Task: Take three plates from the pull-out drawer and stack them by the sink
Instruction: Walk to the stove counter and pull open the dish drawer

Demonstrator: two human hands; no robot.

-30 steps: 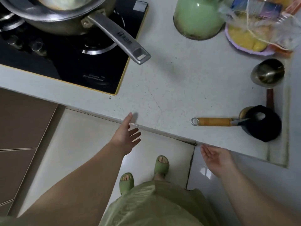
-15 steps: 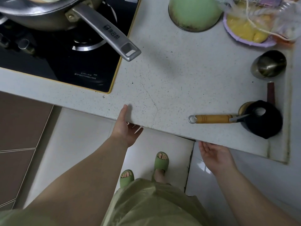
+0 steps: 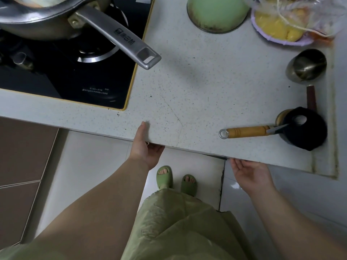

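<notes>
No plates and no drawer are visible; anything under the white speckled counter (image 3: 197,94) is hidden by its front edge. My left hand (image 3: 145,147) is at that edge, thumb lying on top of the counter and fingers reaching underneath, out of sight. My right hand (image 3: 247,173) hangs palm-up just below the edge further right, fingers apart, holding nothing.
A black gas hob (image 3: 75,72) carries a steel pan whose long handle (image 3: 120,36) juts over the counter. At the back stand a green pot (image 3: 217,12) and a bagged purple dish (image 3: 281,29). A steel cup (image 3: 306,66), a wooden-handled tool (image 3: 247,131) and a black holder (image 3: 304,128) sit right.
My left hand moved forward to the counter edge, its fingers going underneath and thumb on top. My right hand rose closer to the edge. The view shifted forward.
</notes>
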